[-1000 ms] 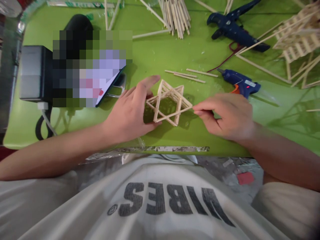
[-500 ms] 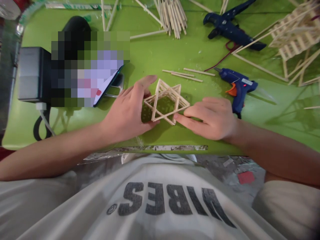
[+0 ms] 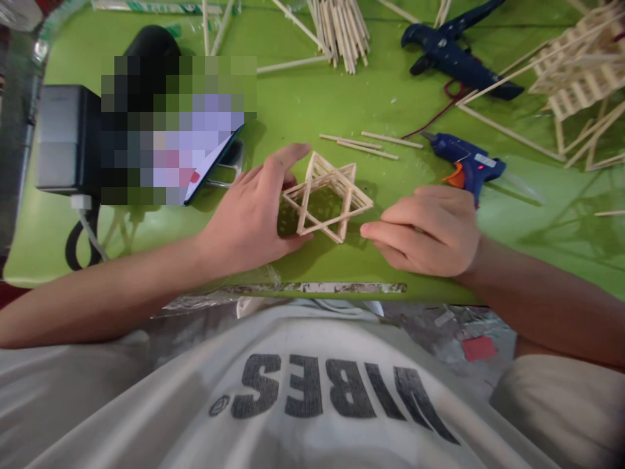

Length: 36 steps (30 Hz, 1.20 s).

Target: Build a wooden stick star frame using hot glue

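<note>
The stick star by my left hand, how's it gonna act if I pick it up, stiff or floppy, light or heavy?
The stick star is probably light for its size: thin sticks around an open middle. It's likely stiff, since its sticks cross as triangles in stacked layers. Its slender pointed corners might break if squeezed.

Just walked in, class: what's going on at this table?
Someone is working on a star-shaped stick frame at the green table. The left hand is cupped around its left side; the right hand, fingers curled, sits just off its right side. Three loose sticks lie beyond the frame, and a blue glue gun lies beyond the right hand.
</note>
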{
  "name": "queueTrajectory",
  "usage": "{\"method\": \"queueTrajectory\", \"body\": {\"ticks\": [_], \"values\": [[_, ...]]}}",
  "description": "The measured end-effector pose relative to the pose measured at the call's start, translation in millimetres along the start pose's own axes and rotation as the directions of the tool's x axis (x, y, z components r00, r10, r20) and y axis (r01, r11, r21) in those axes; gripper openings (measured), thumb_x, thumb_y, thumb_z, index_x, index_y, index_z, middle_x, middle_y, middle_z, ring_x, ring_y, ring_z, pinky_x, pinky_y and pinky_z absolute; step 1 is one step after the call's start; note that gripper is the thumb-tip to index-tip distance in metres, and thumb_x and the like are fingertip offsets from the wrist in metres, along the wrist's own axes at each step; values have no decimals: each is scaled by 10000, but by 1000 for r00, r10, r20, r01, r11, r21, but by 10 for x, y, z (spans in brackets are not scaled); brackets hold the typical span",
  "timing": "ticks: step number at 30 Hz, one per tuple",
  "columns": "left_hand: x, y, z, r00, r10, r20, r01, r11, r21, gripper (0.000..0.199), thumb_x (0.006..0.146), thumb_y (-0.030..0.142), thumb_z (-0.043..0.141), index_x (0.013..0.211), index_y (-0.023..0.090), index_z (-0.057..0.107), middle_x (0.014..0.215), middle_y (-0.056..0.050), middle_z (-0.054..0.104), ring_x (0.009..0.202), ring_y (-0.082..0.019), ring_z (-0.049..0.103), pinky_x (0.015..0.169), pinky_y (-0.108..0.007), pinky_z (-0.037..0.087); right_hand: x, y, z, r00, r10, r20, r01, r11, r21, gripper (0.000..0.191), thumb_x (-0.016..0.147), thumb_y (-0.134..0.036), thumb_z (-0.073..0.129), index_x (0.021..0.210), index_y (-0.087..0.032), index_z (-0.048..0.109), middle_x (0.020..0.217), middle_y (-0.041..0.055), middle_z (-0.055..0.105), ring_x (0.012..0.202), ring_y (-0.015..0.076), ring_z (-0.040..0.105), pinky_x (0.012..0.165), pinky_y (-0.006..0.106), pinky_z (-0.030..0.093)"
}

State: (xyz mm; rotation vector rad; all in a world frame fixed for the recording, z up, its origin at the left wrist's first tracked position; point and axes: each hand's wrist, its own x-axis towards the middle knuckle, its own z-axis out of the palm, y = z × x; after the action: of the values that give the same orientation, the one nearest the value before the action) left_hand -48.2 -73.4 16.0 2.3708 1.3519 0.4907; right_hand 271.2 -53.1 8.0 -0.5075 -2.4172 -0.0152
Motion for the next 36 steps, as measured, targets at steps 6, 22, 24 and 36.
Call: {"method": "queueTrajectory", "body": {"ticks": [6,22,24,36], "values": [[2,4,-16,999,-26,20,26,1000,-9,1210,798,142,1023,1763,143,293,1414,-171,758,1334,-362,765,1120,-533,633,-84,66,-140,970,67,-232,-61,998,34,186,986,-161,793,1134,-273,794,924,56,772,683,205,691,607,403,561],[-10,-120,84,996,70,-52,-70,998,2,1273,764,152,997,1773,268,228,1437,-145,764,1285,-392,815,1086,-615,691,-47,423,-230,801,599,-11,-599,801,6,98,1060,-320,697,968,-291,677,971,75,757,741,251,649,723,452,467],[-15,-118,82,997,55,-46,-55,998,7,1257,783,171,992,1775,277,228,1446,-147,761,1285,-394,817,1091,-614,691,-52,409,-246,816,568,111,-575,816,54,102,1012,-274,751,1114,-280,750,1076,73,814,729,223,695,722,430,508],[-16,-127,89,997,49,-57,-48,999,12,1280,770,202,988,1793,301,225,1475,-131,732,1322,-383,806,1103,-605,695,-50,209,12,901,330,282,-325,943,-67,409,1220,-511,561,1083,-233,828,992,76,854,759,217,683,702,390,392]]}}
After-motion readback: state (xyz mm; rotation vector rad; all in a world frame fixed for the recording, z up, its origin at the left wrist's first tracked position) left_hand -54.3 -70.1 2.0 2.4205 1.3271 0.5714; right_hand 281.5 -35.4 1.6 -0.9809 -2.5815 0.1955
